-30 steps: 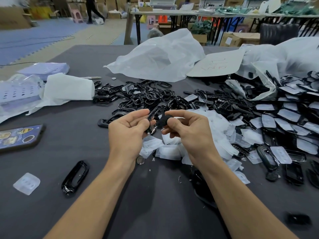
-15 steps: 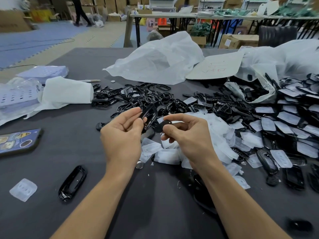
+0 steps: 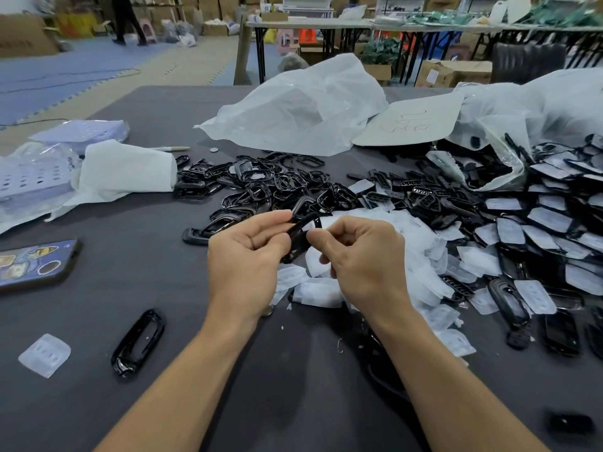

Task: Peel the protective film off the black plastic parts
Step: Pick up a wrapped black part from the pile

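1. I am holding a glossy black oval plastic frame (image 3: 301,234) up above the dark grey table (image 3: 137,288), between both hands and in front of the heaps.
2. My left hand (image 3: 248,256) is pinching the frame's left side between thumb and fingertips, with the palm turned towards me.
3. My right hand (image 3: 365,259) is curling its fingers inward, and its thumb and forefinger are pressing together at the frame's right edge. I cannot tell whether a corner of film is caught between them, because the fingers are covering that spot.
4. Just below and to the right of my hands, a heap of peeled translucent white film pieces (image 3: 421,256) is lying on the table.
5. Beyond my hands, a pile of bare black plastic frames (image 3: 280,184) is spreading across the middle of the table.
6. On the right, a stack of black plastic parts covered with whitish film (image 3: 554,223) is overlapping like shingles, next to a clear plastic bag (image 3: 496,158).
7. Near my left forearm, a single black oval frame (image 3: 138,342) is lying flat, with one loose clear film piece (image 3: 44,354) further left.
8. A phone in a sticker-covered case (image 3: 36,264) is resting at the left edge, and beyond it a folded white tissue sheet (image 3: 127,169) is lying.
9. At the far side, a crumpled white plastic bag (image 3: 300,112) is lying beside a pale cardboard sheet with red writing (image 3: 408,122).
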`<state>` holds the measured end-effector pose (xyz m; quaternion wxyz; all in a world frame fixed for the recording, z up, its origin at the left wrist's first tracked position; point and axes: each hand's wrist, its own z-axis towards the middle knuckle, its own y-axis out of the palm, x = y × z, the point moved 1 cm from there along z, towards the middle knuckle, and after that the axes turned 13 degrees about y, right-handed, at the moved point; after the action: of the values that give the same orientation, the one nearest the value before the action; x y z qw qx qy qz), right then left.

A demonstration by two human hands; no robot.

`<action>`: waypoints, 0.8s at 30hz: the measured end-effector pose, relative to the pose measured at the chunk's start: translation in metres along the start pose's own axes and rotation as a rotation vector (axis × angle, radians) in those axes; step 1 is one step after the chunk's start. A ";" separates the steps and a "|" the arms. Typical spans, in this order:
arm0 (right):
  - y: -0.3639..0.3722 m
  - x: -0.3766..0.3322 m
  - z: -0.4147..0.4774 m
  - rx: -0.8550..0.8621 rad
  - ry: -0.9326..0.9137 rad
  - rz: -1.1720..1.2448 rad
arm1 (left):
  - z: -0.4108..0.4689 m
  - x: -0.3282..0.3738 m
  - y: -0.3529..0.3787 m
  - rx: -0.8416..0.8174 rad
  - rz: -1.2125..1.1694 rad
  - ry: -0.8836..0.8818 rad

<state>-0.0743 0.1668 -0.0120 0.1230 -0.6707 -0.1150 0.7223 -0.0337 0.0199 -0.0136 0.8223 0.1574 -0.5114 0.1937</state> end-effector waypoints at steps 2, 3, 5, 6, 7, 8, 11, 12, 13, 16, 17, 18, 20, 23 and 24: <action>0.000 0.000 0.000 0.039 -0.011 -0.057 | 0.000 0.001 0.000 -0.015 -0.030 -0.024; 0.000 0.000 0.000 0.044 -0.006 -0.057 | 0.000 0.001 0.000 -0.017 -0.050 -0.039; 0.000 0.000 0.001 0.022 0.025 -0.023 | 0.001 0.000 -0.001 -0.023 -0.092 -0.073; 0.001 -0.001 0.001 -0.009 0.037 0.005 | 0.001 0.000 -0.002 -0.030 -0.113 -0.090; 0.002 -0.001 0.001 -0.044 0.041 0.037 | 0.002 0.001 -0.002 -0.041 -0.132 -0.100; 0.002 -0.001 0.001 -0.071 0.038 0.067 | 0.002 0.001 -0.003 -0.055 -0.146 -0.102; 0.000 -0.003 0.001 -0.083 0.034 0.094 | 0.001 0.003 -0.001 -0.099 -0.137 -0.089; 0.000 -0.003 0.001 -0.078 0.035 0.091 | 0.000 0.004 0.000 -0.113 -0.134 -0.083; -0.001 -0.003 0.000 -0.071 0.036 0.085 | 0.000 0.004 0.000 -0.125 -0.135 -0.079; -0.001 -0.003 -0.001 -0.052 0.031 0.055 | -0.002 0.005 0.001 -0.138 -0.136 -0.080; -0.001 -0.003 -0.001 -0.048 0.028 0.046 | -0.002 0.005 0.001 -0.137 -0.129 -0.081; -0.001 -0.004 -0.001 -0.044 0.025 0.040 | -0.002 0.006 0.001 -0.136 -0.123 -0.084; -0.001 -0.003 -0.001 -0.032 0.025 0.035 | -0.002 0.005 0.002 -0.130 -0.105 -0.089; -0.001 -0.002 -0.001 -0.023 0.031 0.024 | -0.002 0.005 0.004 -0.114 -0.077 -0.088; -0.001 -0.002 -0.001 -0.023 0.033 0.020 | -0.003 0.005 0.005 -0.104 -0.073 -0.087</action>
<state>-0.0737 0.1667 -0.0102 0.1099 -0.6852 -0.1145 0.7109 -0.0319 0.0262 -0.0101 0.8127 0.1413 -0.5502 0.1300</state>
